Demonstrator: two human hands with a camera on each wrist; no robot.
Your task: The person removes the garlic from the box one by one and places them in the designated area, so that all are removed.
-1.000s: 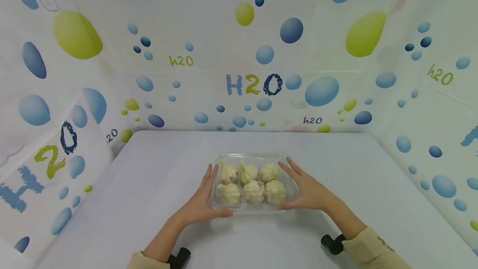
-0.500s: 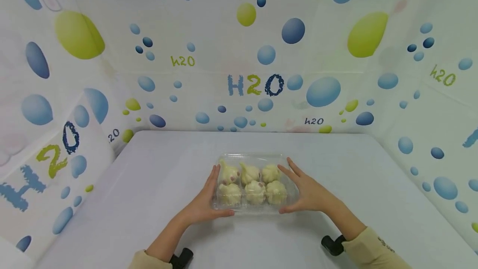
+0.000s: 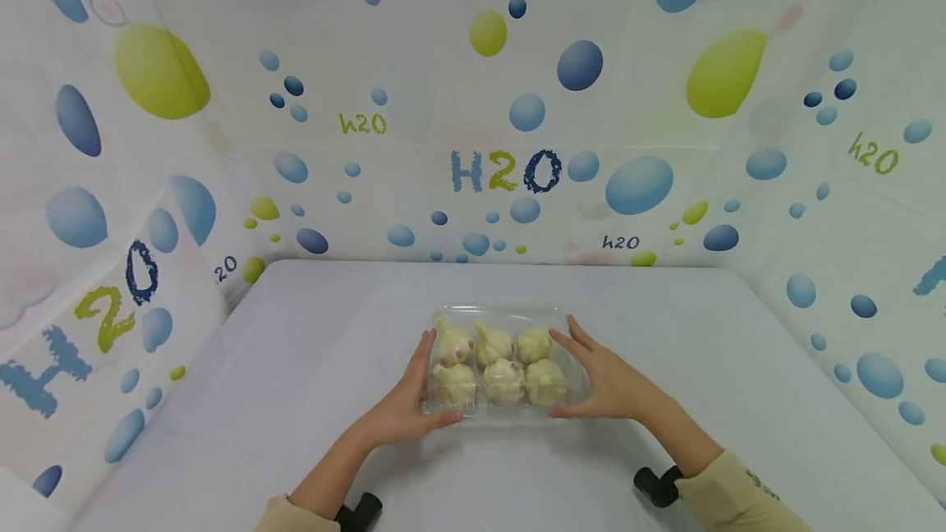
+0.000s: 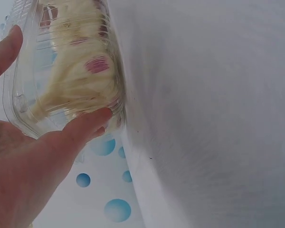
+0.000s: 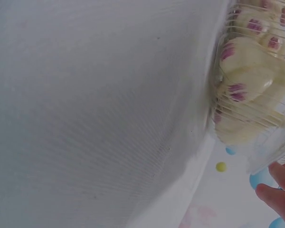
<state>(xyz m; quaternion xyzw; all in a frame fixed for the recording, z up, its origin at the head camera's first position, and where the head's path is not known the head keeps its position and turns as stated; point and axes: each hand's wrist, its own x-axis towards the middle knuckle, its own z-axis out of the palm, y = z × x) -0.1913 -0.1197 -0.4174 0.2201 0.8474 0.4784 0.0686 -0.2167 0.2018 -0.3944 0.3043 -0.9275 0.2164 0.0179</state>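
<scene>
White table [image 3: 310, 343]: lower centre, clear container [image 3: 506, 415] lies lengthwise left-to-right between left hand [image 3: 405, 407] and right hand [image 3: 612, 382], both spread at its ends.

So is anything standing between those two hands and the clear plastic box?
Nothing visible does. The left hand is at one end of the clear box and the right hand at the other, with no other object between; the pale bulbs are inside the box.

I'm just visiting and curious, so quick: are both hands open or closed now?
Left hand: open, against the box.
Right hand: open, at its right end.
</scene>
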